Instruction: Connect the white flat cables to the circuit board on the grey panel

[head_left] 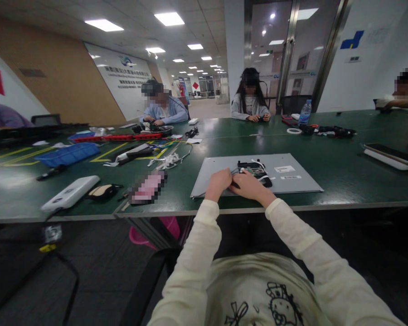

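Observation:
A flat grey metal panel (211,170) lies on the green table before me. On it rests a black plastic module (265,181) with an exposed circuit board and white wires. My left hand (219,183) is closed at the module's left side, fingertips pinched where a thin grey cable (237,170) meets them. My right hand (251,185) lies partly over the module, its fingers bent and closed close against the left fingertips. What lies between the right fingers is hidden. White labels (284,169) are stuck on the panel's right part.
Left of the panel lie a pink phone-shaped item (149,187), a white power bank (71,194), a computer mouse (104,192) and a blue tray (68,155). A tablet-like device (392,156) sits far right. A water bottle (305,112) stands behind. Several people sit around the table.

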Available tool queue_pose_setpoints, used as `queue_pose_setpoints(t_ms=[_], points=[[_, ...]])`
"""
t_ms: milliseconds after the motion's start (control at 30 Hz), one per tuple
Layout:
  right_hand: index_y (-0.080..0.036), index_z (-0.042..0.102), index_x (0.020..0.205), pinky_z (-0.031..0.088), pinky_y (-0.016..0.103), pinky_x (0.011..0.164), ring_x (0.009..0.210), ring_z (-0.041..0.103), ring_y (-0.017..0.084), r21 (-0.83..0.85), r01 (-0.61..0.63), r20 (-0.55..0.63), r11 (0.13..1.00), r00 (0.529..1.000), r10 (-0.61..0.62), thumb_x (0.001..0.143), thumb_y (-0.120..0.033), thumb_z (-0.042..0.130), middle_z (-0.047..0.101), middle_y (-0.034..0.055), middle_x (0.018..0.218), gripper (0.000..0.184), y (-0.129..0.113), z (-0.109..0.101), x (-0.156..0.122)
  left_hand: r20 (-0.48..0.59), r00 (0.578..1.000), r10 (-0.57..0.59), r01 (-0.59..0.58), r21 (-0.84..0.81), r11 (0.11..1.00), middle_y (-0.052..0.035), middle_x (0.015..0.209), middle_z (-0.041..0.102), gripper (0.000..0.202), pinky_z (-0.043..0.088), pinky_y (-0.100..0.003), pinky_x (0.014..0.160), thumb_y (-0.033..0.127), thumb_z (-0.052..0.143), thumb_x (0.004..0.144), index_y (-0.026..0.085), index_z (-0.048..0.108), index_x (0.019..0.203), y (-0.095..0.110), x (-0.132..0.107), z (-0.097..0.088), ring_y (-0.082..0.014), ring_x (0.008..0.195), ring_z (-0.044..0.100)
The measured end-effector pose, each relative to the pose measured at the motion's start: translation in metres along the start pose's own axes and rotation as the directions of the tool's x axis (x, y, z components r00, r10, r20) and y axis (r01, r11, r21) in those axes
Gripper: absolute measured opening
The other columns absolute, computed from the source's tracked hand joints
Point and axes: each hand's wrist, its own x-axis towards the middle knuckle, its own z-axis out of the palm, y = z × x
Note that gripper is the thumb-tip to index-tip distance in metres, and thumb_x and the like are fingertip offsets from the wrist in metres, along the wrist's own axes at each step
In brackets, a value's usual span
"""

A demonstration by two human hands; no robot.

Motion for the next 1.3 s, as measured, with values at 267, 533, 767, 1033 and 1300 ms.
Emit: queue_pose_setpoints(t_ms=[267,533,767,1033,1300], points=[[-0.011,0.063,0.114,0.019,0.047,0.112,0.109,0.06,0.024,-0.012,0.042,-0.032,0.999,0.999,-0.043,0.094,-0.036,0.05,0.068,0.0143,0.111,0.035,-0.005,0.0,-0.005,-0.012,0.999,0.052,-0.053,-0.048,0.997,-0.0126,0.125,0.064,0.037,0.045,-0.029,0.095,0.023,0.032,0.098,0.018,0.05,0.129,-0.014,0.003,0.012,-0.02,0.116,0.061],[-0.01,0.069,0.105,0.029,0.037,0.107,0.099,0.064,0.022,-0.079,0.045,-0.045,0.996,0.998,-0.048,0.094,-0.035,0.049,0.07,0.0139,0.101,0.034,-0.01,0.0,-0.008,-0.082,0.994,0.079,-0.086,-0.092,0.992,-0.0135,0.139,0.053,0.042,0.039,-0.034,0.105,0.027,0.035,0.097,0.017,0.044,0.138,-0.021,0.005,0.024,-0.0218,0.13,0.05],[-0.011,0.071,0.097,0.033,0.033,0.105,0.091,0.065,0.02,-0.085,0.016,-0.067,0.996,0.998,-0.022,0.095,-0.027,0.045,0.072,0.0118,0.094,0.031,-0.015,-0.003,-0.015,-0.063,0.997,0.045,-0.052,-0.112,0.992,-0.0119,0.146,0.046,0.048,0.035,-0.041,0.108,0.034,0.039,0.095,0.02,0.04,0.141,-0.023,0.002,0.026,-0.026,0.134,0.044],[-0.013,0.07,0.082,0.039,0.031,0.099,0.081,0.065,0.018,-0.094,0.009,-0.128,0.995,0.992,-0.021,0.096,-0.024,0.042,0.07,0.0101,0.08,0.033,-0.015,-0.003,-0.023,-0.114,0.993,0.032,-0.05,-0.16,0.986,-0.0116,0.143,0.051,0.048,0.036,-0.041,0.107,0.036,0.045,0.093,0.022,0.044,0.139,-0.026,0.003,0.031,-0.0265,0.132,0.047],[-0.016,0.069,0.085,0.04,0.031,0.098,0.084,0.063,0.018,0.02,-0.084,-0.344,0.996,0.935,0.086,0.094,-0.022,0.044,0.071,0.0076,0.087,0.027,-0.011,0.002,-0.029,-0.298,0.943,-0.149,0.018,-0.401,0.916,-0.0083,0.118,0.068,0.039,0.047,-0.029,0.094,0.025,0.041,0.095,0.019,0.052,0.132,-0.026,-0.007,0.03,-0.019,0.106,0.064]])
